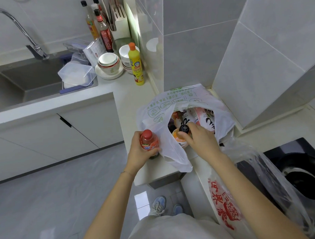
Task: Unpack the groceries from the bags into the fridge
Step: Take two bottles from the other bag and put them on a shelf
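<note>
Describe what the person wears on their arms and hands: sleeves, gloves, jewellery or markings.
The left forearm and right forearm are bare down to the picture's edge; no sleeves show. The left hand and right hand wear no gloves, and no rings or watch can be seen. The only item is a thin bracelet round the left wrist.

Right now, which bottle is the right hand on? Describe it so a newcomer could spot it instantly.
Find the white bag with green print on the counter corner. In its open mouth, the right hand pinches the orange-label bottle. Its black patterned cap sets it apart from the red-capped bottle in the left hand, outside the bag.
</note>
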The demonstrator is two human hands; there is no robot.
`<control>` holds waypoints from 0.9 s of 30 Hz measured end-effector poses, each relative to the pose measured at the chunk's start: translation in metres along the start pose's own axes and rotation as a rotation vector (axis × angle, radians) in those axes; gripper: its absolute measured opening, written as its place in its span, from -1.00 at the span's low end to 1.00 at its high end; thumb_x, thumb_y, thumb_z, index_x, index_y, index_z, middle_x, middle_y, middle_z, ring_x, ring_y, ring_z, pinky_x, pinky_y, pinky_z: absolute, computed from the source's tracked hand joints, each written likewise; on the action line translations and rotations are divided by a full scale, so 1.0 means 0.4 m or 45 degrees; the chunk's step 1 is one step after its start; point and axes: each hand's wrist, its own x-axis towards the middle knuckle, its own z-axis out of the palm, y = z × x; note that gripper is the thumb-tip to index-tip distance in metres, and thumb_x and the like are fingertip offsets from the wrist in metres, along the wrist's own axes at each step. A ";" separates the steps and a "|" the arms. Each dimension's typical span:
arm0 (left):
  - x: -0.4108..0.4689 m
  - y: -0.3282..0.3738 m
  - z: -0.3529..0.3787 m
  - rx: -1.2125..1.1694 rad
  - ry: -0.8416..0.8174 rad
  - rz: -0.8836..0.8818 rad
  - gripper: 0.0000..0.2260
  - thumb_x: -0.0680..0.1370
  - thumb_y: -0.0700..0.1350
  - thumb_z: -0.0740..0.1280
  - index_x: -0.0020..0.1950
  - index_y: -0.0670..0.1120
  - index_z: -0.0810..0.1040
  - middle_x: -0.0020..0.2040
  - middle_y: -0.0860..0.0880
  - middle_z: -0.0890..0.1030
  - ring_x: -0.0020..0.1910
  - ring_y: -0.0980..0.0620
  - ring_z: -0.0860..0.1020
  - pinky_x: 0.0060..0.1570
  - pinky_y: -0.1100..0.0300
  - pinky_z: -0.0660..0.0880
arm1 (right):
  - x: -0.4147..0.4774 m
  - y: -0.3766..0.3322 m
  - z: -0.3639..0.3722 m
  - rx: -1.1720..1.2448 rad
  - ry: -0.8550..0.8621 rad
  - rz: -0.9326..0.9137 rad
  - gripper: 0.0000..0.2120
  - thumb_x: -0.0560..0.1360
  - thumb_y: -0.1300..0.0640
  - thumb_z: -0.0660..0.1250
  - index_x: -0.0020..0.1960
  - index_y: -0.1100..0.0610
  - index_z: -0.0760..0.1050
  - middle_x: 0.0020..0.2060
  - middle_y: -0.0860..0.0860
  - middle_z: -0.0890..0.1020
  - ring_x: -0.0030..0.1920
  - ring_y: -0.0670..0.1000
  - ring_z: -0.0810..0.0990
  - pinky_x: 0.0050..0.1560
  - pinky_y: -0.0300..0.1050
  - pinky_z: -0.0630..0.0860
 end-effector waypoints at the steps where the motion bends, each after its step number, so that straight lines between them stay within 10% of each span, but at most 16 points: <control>1: 0.000 0.000 0.001 0.001 0.005 0.004 -0.43 0.26 -0.12 0.63 0.08 0.16 0.37 0.08 0.12 0.51 0.04 0.17 0.54 0.07 0.06 0.58 | -0.003 0.000 0.007 0.004 -0.012 0.011 -0.57 0.60 -0.14 0.14 0.17 0.22 0.41 -0.07 0.11 0.59 -0.02 0.14 0.55 -0.21 -0.10 0.25; 18: -0.031 -0.002 0.017 -0.043 0.072 -0.020 -0.44 0.27 -0.15 0.63 0.09 0.09 0.37 0.08 0.05 0.52 0.04 0.11 0.55 0.03 0.17 0.55 | -0.030 -0.016 0.138 1.277 -0.110 0.393 -0.60 0.40 0.17 0.51 0.13 -0.08 0.43 0.03 -0.07 0.59 0.02 -0.21 0.57 0.13 -0.21 0.48; 27: -0.063 -0.020 0.018 -0.079 0.065 0.006 -0.41 0.29 -0.11 0.62 0.13 0.20 0.36 0.12 0.14 0.49 0.10 0.20 0.52 0.14 0.04 0.56 | -0.059 0.007 0.157 1.335 -0.198 0.533 -0.31 0.31 0.27 0.57 0.29 -0.08 0.30 0.22 -0.04 0.51 0.20 -0.10 0.52 0.10 -0.30 0.45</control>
